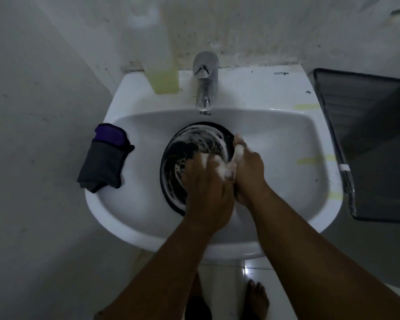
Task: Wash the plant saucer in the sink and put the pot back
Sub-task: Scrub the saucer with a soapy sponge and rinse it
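- the black plant saucer [189, 144] sits tilted in the bowl of the white sink [275, 144], just under the tap [204, 84], streaked all over with white suds.
- left hand [206, 192] is down inside the dish, fingers spread fairly flat and pressing on the soapy inner face; whether there's a sponge under the palm, i cannot tell.
- right hand [247, 167] is curled over the right-hand rim, gripping the saucer to steady it, foam all over the knuckles.
- handling call: it looks like a light, stiff, shallow dish, and with that lather it will be slippery. the rim is the place to hold, thumb over the lip, as a flat palm would likely skid.
- no water visible from the tap, so i'd judge this mid-scrub with the rinse to come; the pot is not in view.
- on the sink's left ledge lies a folded grey and purple cloth [106, 155]; a tall bottle of yellowish liquid [158, 56] stands at the back left.
- a dark tray [370, 139] leans beside the sink on the right.
- dim room, stained pale wall, glossy floor tiles [224, 294] below, bare feet on them.
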